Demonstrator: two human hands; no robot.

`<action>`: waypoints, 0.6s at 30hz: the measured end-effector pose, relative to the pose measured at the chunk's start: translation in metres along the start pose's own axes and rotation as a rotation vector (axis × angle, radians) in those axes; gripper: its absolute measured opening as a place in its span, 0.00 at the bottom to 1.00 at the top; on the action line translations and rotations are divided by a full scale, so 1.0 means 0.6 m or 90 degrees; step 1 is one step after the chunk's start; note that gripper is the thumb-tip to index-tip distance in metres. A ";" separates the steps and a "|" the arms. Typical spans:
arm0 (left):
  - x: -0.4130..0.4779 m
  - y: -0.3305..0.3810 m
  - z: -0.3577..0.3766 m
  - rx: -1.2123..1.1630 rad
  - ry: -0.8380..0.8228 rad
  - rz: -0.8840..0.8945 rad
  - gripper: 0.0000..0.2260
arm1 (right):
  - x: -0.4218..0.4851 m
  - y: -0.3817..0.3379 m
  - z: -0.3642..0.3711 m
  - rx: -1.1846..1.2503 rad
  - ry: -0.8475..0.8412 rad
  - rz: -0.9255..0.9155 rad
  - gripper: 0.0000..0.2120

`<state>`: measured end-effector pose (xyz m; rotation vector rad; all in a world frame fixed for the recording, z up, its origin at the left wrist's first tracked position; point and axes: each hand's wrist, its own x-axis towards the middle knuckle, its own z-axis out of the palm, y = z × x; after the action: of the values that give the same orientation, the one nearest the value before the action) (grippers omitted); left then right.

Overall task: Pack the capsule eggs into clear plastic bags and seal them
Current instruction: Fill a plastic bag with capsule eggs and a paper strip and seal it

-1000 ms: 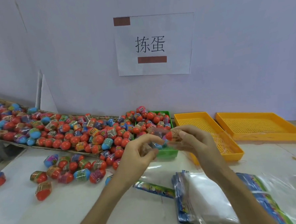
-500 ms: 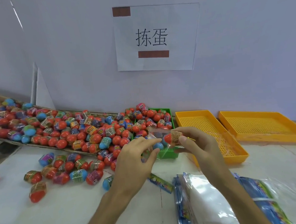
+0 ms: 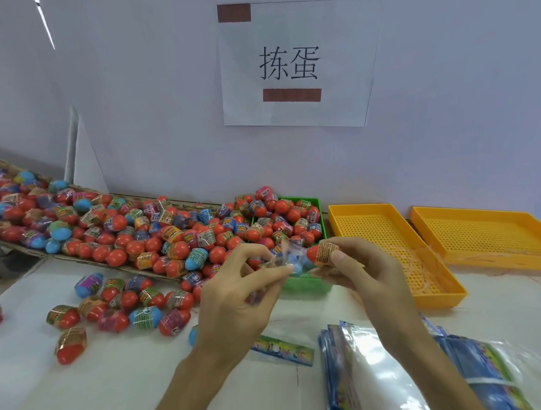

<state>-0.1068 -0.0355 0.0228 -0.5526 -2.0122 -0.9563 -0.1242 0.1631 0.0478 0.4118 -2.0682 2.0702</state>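
- The right hand (image 3: 357,269) pinched a red capsule egg (image 3: 322,253) between thumb and fingers, above the green bin (image 3: 308,285).
- The left hand (image 3: 236,297) pinched a clear plastic bag (image 3: 283,260); its edges were hard to make out.
- Something blue sat blurred inside it.

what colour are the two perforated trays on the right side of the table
Both perforated plastic trays are yellow-orange, as the head view shows.
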 end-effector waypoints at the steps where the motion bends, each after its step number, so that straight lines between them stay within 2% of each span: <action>1: 0.000 0.000 0.000 -0.001 -0.007 -0.009 0.07 | 0.000 -0.003 0.000 -0.013 0.001 -0.009 0.07; 4: -0.001 0.006 0.003 0.024 -0.026 -0.026 0.04 | -0.004 -0.008 -0.001 -0.045 0.012 -0.035 0.07; 7: -0.002 0.018 0.010 -0.038 -0.034 -0.079 0.04 | -0.007 -0.009 0.001 -0.071 0.015 -0.046 0.10; 10: 0.000 0.031 0.014 -0.186 -0.021 -0.257 0.18 | -0.009 -0.009 0.002 -0.078 0.010 -0.051 0.12; 12: 0.006 0.032 0.012 -0.376 -0.031 -0.418 0.28 | -0.010 -0.011 0.002 -0.062 0.008 -0.052 0.11; 14: 0.013 0.024 0.005 -0.514 -0.058 -0.542 0.31 | -0.011 -0.014 0.002 -0.050 0.007 -0.058 0.11; 15: 0.016 0.021 0.001 -0.549 -0.075 -0.575 0.29 | -0.012 -0.014 0.002 -0.043 0.003 -0.061 0.12; 18: 0.021 0.022 -0.005 -0.585 -0.126 -0.600 0.14 | -0.015 -0.015 0.003 -0.015 -0.015 -0.065 0.12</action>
<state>-0.1037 -0.0292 0.0400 -0.1049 -1.8990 -2.5265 -0.1129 0.1617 0.0536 0.5290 -2.0371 1.9894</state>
